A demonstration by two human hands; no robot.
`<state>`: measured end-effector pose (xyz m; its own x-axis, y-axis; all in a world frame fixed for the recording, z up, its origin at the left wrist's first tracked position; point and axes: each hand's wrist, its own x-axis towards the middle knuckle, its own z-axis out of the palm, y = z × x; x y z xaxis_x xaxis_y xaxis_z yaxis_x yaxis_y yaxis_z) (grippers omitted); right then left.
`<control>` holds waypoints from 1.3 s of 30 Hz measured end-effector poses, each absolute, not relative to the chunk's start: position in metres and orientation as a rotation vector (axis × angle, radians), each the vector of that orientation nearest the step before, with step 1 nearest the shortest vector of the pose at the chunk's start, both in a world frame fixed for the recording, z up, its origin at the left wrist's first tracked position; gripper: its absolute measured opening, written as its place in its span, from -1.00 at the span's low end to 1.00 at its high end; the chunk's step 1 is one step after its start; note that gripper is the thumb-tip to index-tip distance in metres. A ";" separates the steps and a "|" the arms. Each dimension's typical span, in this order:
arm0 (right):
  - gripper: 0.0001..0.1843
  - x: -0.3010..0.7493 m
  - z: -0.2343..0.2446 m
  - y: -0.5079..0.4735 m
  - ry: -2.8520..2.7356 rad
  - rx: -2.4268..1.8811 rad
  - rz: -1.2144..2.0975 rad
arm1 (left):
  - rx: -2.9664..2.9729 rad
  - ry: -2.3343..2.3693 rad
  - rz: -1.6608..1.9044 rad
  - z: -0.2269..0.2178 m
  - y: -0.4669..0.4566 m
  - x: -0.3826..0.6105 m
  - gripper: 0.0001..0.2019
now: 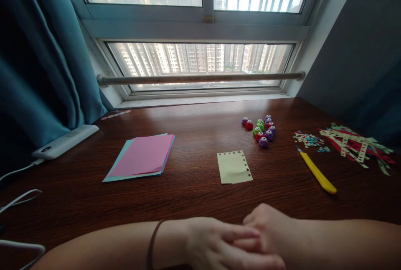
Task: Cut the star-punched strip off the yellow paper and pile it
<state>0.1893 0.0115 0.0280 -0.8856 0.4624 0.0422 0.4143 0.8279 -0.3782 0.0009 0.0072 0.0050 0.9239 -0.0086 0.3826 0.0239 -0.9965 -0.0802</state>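
Note:
My left hand (219, 243), with a thin brown band on its wrist, lies near the front of the table with its fingers stretched across my right hand (267, 228). My right hand is curled closed, and my left fingers partly cover it, so its palm is hidden. Beyond the hands lies a pale yellow-green paper sheet (233, 169) with small star-shaped holes along its top and right edges. A yellow-handled craft knife (318, 173) rests to the right. On the left is a stack of pink and blue paper (142, 156).
Small purple, red and green craft punches (265, 131) stand behind the sheet. Tiny paper cutouts (308, 139) and punched paper strips (357, 144) are heaped at the right. A white power bank (67, 142) with a cable lies by the blue curtain (46, 61).

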 end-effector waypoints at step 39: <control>-0.89 0.206 0.046 0.099 -2.964 -1.062 0.447 | -2.692 -0.994 -0.205 0.000 0.011 0.011 -0.46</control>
